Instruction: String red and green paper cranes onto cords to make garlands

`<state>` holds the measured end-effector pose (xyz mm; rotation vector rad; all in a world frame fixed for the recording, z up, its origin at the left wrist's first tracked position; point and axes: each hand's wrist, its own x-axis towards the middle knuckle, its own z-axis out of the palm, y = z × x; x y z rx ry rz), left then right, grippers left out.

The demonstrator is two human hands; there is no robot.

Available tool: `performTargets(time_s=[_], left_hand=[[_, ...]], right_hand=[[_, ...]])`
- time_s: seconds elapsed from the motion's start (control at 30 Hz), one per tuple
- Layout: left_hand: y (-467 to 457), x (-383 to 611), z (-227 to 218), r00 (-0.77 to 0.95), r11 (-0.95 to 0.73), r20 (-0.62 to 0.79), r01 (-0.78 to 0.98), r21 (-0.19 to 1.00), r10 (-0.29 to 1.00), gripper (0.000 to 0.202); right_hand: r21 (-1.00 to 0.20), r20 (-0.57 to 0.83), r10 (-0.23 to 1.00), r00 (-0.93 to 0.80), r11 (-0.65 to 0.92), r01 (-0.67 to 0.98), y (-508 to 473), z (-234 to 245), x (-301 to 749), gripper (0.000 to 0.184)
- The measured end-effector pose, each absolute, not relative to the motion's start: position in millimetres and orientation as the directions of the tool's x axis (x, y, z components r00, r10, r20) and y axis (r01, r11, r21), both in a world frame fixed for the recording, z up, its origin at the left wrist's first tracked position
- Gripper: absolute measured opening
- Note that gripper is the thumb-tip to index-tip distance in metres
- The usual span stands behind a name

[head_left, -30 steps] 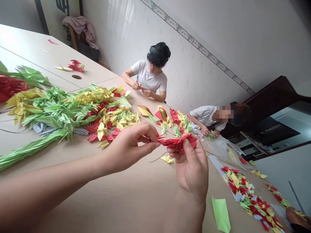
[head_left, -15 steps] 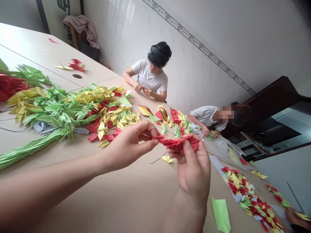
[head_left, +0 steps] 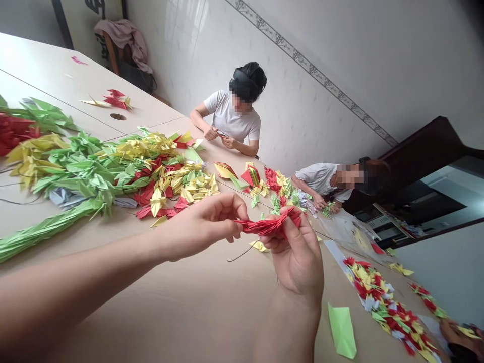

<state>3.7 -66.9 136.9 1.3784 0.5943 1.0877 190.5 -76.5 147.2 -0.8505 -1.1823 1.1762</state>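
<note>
Above the table, a stack of red folded paper cranes (head_left: 262,227) stretches between my two hands. My left hand (head_left: 212,222) pinches its left tip between thumb and fingers. Wrapped round the other end is my right hand (head_left: 300,252), its thumb pressed on top of the red folds. Below the stack, a thin dark thread (head_left: 240,255) hangs or lies near a yellow paper crane (head_left: 259,246), partly covered by my right hand. Whether the thread runs through the red cranes I cannot tell.
A big heap of green, yellow and red cranes (head_left: 94,171) covers the left of the table (head_left: 181,312). A green paper sheet (head_left: 342,330) lies right, beside mixed cranes (head_left: 393,302). Two people (head_left: 236,123) (head_left: 321,181) work across the table; another hand (head_left: 459,338) shows lower right.
Both hands have shifted slightly left with the red stack. My left fingertips have moved a little down along its tip, and the red folds look more bunched together.
</note>
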Motion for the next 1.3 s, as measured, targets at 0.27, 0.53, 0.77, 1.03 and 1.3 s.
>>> performTargets(time_s=[0.27,0.53,0.77,1.03,1.3], left_hand=[[-76,3,137,0.302,-0.593,0.527,0.197,0.780,0.794,0.013],[-74,6,131,0.323,-0.652,0.573,0.254,0.714,0.753,0.019],[-72,4,135,0.395,-0.447,0.379,0.093,0.890,0.837,0.007],[-68,5,127,0.430,-0.345,0.304,0.018,0.939,0.850,0.010],[-70,7,128,0.253,-0.584,0.534,0.211,0.784,0.807,0.009]], right_hand=[[-0.950,0.261,0.965,-0.036,0.250,-0.189,-76,148,192,0.021],[-0.951,0.246,0.969,-0.014,0.239,-0.197,-74,149,194,0.020],[-0.945,0.245,0.969,0.027,0.245,-0.219,-74,149,193,0.024],[-0.946,0.260,0.965,0.041,0.263,-0.191,-78,151,192,0.021],[-0.912,0.403,0.907,0.123,0.409,-0.023,-88,148,187,0.018]])
